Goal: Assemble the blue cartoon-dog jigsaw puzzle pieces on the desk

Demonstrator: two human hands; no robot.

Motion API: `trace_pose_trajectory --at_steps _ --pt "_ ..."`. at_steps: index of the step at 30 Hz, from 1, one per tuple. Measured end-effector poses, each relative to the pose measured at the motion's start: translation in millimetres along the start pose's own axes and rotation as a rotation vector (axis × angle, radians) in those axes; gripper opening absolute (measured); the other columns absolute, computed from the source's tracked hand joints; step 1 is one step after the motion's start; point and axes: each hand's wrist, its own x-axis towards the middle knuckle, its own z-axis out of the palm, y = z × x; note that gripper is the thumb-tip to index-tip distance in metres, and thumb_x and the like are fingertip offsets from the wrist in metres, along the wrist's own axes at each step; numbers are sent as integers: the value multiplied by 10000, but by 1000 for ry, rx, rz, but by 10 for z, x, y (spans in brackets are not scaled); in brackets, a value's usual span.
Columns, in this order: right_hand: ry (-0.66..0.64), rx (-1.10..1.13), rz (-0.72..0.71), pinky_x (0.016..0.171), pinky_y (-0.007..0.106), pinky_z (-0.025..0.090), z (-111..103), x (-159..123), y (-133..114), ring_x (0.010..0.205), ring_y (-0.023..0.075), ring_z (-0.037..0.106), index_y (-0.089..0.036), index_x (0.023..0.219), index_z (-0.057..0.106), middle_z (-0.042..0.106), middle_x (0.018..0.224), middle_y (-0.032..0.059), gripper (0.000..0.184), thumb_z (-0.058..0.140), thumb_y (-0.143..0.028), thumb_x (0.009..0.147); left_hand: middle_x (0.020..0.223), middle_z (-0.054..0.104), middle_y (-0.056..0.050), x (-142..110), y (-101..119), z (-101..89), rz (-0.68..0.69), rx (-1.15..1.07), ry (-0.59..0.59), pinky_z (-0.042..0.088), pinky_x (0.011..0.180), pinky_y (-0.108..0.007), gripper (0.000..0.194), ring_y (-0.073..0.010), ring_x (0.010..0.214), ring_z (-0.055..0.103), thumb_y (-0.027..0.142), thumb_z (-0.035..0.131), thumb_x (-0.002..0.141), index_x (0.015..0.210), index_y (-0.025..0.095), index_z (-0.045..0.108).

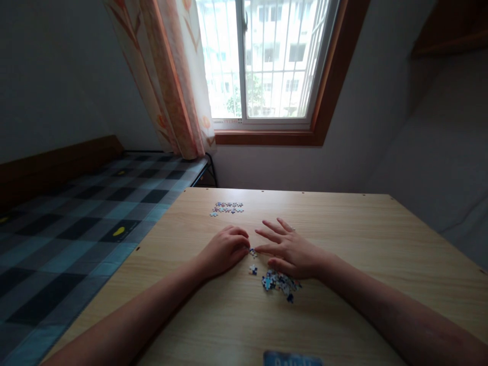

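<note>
My left hand [229, 247] rests on the wooden table with its fingers curled in. At its thumb and fingertips is a small jigsaw puzzle piece [253, 252], partly covered by them. My right hand [285, 249] is spread out palm down, its index fingertip close to the same piece. Whether that finger touches it I cannot tell. Just nearer to me lies another small bit of puzzle [253, 270], white and dark blue. Under and in front of my right hand sits a loose pile of puzzle pieces [280, 283], partly hidden by the thumb and palm.
Toward the back left of the table [343, 223], more puzzle pieces [229, 207] lie in rough rows. A blue printed item [292, 359] shows at the bottom edge. A bed with a checked cover [91, 223] stands left of the table. Beyond are a curtain [171, 76] and a barred window [274, 66].
</note>
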Motion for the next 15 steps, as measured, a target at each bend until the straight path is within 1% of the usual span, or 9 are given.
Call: trace_pose_trajectory --at_steps 3,7,11,15 --pt "-1 -8 11 1207 643 112 25 3 6 1526 313 161 -351 1366 587 349 1607 24 385 465 -460 1017 1049 690 -43 5 -8 16 -31 -9 -9 473 968 -403 83 -217 1032 593 194 625 870 864 220 703" --pt "10 -8 1 1213 630 123 46 2 18 1524 305 173 -360 1380 568 348 1608 15 387 481 -451 1014 1077 677 -53 8 -1 19 -67 -35 -9 462 994 -420 62 -231 1066 581 182 648 828 846 213 699" --pt "5 -18 -6 1206 641 129 46 9 -1 1521 315 179 -346 1368 580 356 1603 29 381 485 -444 1013 1108 664 -63 5 3 9 -82 -65 -32 458 1006 -426 65 -242 1099 570 173 662 798 838 208 699" --pt "34 -19 -19 1206 635 139 41 17 -35 1512 316 211 -331 1349 597 372 1595 32 369 502 -431 1006 1117 659 -62 0 -17 14 -74 -93 -16 461 1008 -425 58 -239 1101 569 178 668 791 836 207 691"
